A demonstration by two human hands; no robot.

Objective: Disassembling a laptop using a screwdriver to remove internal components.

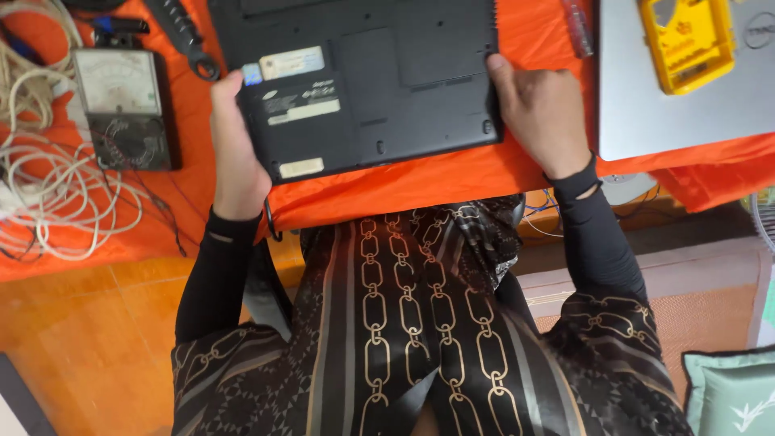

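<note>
In the head view, a black laptop [363, 81] lies upside down, with its underside and several pale stickers facing up, on the tabletop [452, 173], which is covered with an orange cloth. The laptop sits directly in front of the person, between the two hands, and its near edge runs close along the near edge of the tabletop. Its long axis goes from left to right across the picture, with a slight tilt, so that the left corner comes a little nearer to the person's body than the right one.

The left hand [234, 153] is at the left short side of the laptop. The fingers wrap that edge and the thumb points up beside the corner sticker. The right hand [539, 109] is at the right short side, with the thumb lying on the underside near the corner and the other fingers curled below the edge. Both hands are closed on the laptop, one on each end, so neither is clearly nearer; the thing lies exactly across the gap between them.

On the left of the cloth I see an analog multimeter [123, 105] and a bundle of white cable [56, 186], well apart from the left hand. On the right lies a silver laptop [686, 105] with a yellow tool [686, 40] on top of it, near the right hand but not touching it.
</note>
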